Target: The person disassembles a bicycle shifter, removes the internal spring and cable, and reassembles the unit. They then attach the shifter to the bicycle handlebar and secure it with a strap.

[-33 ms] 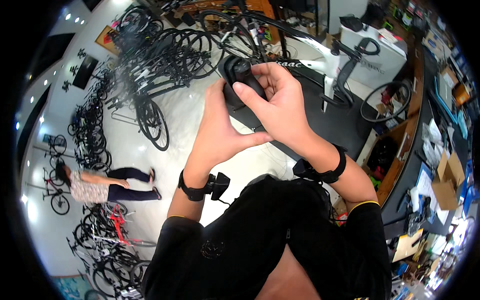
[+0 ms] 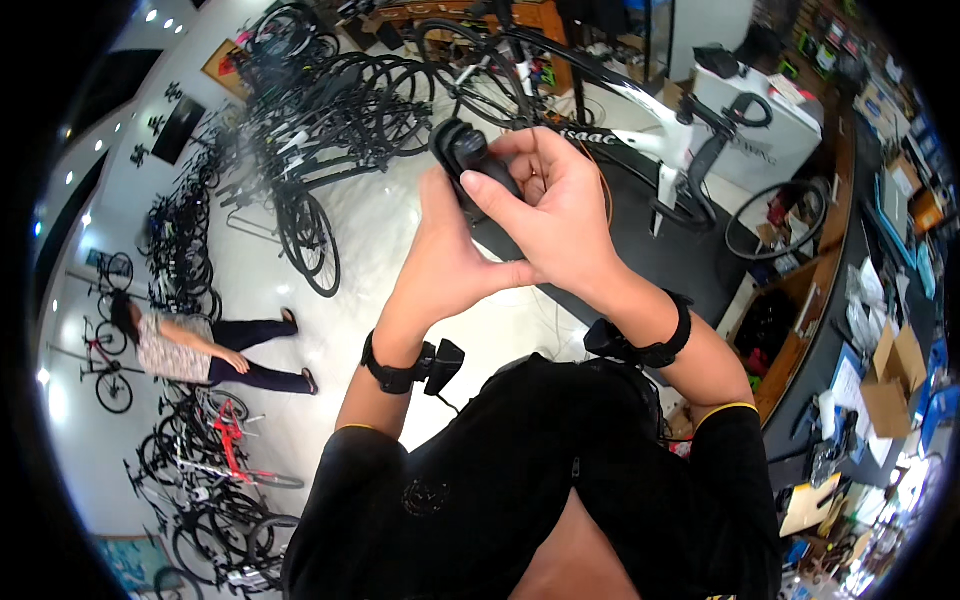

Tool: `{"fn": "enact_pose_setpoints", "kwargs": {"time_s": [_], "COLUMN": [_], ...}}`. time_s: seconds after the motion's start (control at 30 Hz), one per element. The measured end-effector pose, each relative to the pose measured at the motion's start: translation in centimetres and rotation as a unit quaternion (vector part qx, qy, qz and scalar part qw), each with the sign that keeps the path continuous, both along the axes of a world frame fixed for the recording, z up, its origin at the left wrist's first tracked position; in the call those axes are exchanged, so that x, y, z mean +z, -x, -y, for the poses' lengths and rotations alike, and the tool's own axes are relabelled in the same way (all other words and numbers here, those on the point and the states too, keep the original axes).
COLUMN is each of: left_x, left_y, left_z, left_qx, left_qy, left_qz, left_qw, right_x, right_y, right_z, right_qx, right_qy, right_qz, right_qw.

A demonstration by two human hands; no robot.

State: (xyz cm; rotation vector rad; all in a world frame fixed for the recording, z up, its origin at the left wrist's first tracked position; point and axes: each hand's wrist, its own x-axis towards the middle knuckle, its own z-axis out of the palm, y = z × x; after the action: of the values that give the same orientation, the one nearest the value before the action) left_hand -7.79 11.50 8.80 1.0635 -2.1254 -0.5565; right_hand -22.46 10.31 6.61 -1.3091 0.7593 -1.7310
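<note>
A black, rounded bike part (image 2: 462,150), which looks like a handlebar lever hood, is held up in front of me between both hands. My right hand (image 2: 560,215) grips it from the right, thumb pressed on its near face and fingers curled behind. My left hand (image 2: 450,255) supports it from the left and below; most of its fingers are hidden behind the part. The left thumb stretches across to my right palm. Beyond my hands stands a white and black road bike frame (image 2: 645,145) with black drop handlebars (image 2: 690,165). A thin orange cable (image 2: 608,185) shows beside my right hand.
Rows of bicycles (image 2: 310,235) line the left and far side. A person (image 2: 180,345) stands at the left near a red bike (image 2: 230,440). On the right runs a dark workbench (image 2: 845,330) with a cardboard box (image 2: 893,380). A loose wheel (image 2: 775,220) leans near it.
The view has shifted slightly, and the held part sits a little further left against my hands. The person's legs at the left have changed stance. The orange cable now shows beside my right hand.
</note>
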Motion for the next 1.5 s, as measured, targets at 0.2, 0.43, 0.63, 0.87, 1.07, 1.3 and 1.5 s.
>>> {"fn": "enact_pose_setpoints", "kwargs": {"time_s": [0.2,0.43,0.63,0.87,1.07,1.3,1.5], "left_x": [-0.6,-2.9,-4.6,-4.1,-1.3,-0.3,0.9], "left_y": [-5.6,-12.2,-15.4,-12.8,-10.8,-7.5,-6.9], "left_z": [3.1,5.8,6.4,5.1,4.8,3.9,3.5], "left_qx": [-0.002,0.029,0.0,-0.09,-0.067,-0.028,0.048], "left_qy": [-0.092,-0.007,-0.137,-0.066,0.065,0.049,0.18], "left_qz": [-0.108,-0.15,-0.413,-0.489,-0.318,-0.308,-0.219], "left_qw": [0.99,0.988,0.901,0.865,0.943,0.95,0.958], "right_x": [2.1,1.4,2.9,0.6,0.8,-0.2,-3.6], "right_y": [-4.2,-8.2,-9.1,-8.9,-7.2,-4.9,-4.1], "right_z": [1.7,5.6,7.9,11.5,10.3,8.7,8.1], "right_qx": [0.117,0.113,0.152,0.328,0.362,0.436,0.151], "right_qy": [-0.01,0.065,0.064,-0.001,-0.013,-0.128,0.07], "right_qz": [-0.085,-0.198,-0.255,-0.18,-0.214,-0.163,-0.262], "right_qw": [0.989,0.971,0.953,0.927,0.907,0.876,0.951]}}
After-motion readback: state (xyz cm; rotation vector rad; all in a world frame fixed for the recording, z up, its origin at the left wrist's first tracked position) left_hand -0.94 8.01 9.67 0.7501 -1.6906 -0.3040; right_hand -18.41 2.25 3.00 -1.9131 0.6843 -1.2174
